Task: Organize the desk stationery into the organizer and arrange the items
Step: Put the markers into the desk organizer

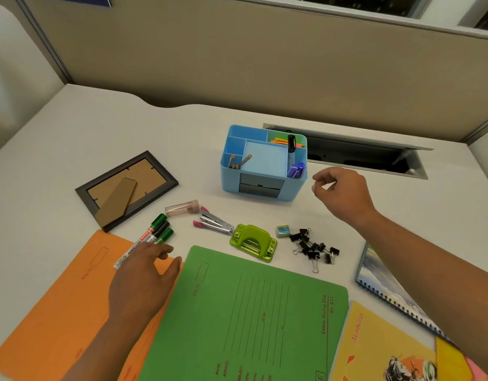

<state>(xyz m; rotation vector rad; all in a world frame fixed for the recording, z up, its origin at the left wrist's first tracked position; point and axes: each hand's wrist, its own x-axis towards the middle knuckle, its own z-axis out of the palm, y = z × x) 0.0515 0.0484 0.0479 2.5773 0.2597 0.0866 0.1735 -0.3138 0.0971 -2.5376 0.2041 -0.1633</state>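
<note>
A blue desk organizer (267, 192) stands mid-desk, holding pencils, a black marker, blue pens and sticky notes. Three markers (159, 232) with green and black caps lie at the left, and my left hand (140, 279) reaches over their lower ends with fingers spread; whether it touches them I cannot tell. My right hand (340, 192) hovers just right of the organizer, fingers loosely curled, holding nothing. On the desk lie a clear tube (182, 208), a stapler (214, 222), a green hole punch (254, 242), a small blue box (283, 231) and several black binder clips (314, 250).
A picture frame (126, 189) lies face down at the left. An orange folder (59, 312) and a green file (245, 320) cover the near desk. A spiral notebook (383, 281) and a yellow notebook (380, 350) lie at the right. An open cable hatch (355, 152) sits behind the organizer.
</note>
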